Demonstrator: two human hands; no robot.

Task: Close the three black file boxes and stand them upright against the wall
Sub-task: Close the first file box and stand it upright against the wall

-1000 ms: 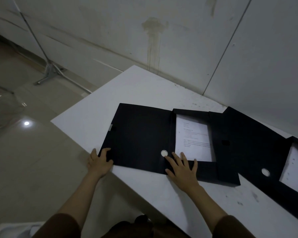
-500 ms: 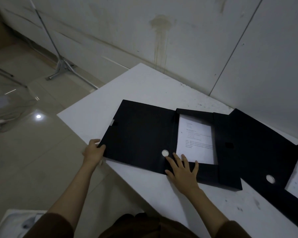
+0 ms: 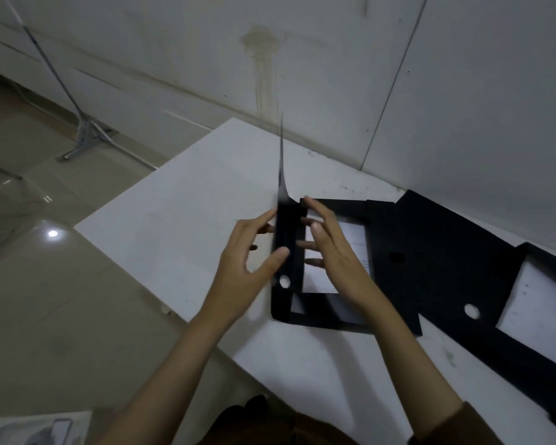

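Note:
The nearest black file box (image 3: pixel 329 314) lies on the white table (image 3: pixel 180 220) with white paper (image 3: pixel 353 239) in its tray. Its lid (image 3: pixel 282 175) stands almost vertical and shows edge-on, and the spine (image 3: pixel 286 239) has a round white hole low down. My left hand (image 3: pixel 247 252) grips the spine from the left, thumb on its front. My right hand (image 3: pixel 331 252) hovers over the tray, fingers spread against the lid's inner side. A second black file box (image 3: pixel 446 261) lies open and flat to the right, also with paper inside. No third box shows.
The grey wall (image 3: pixel 463 91) runs along the table's far edge, right behind the boxes. The table's left edge drops to a tiled floor, where a metal stand (image 3: pixel 85 136) rests. A pale object (image 3: pixel 39 428) lies at the bottom left.
The nearest box's lid, flat on the table before, has swung up to near vertical. My left hand moved from its outer edge to the spine, and my right hand lifted off the front wall.

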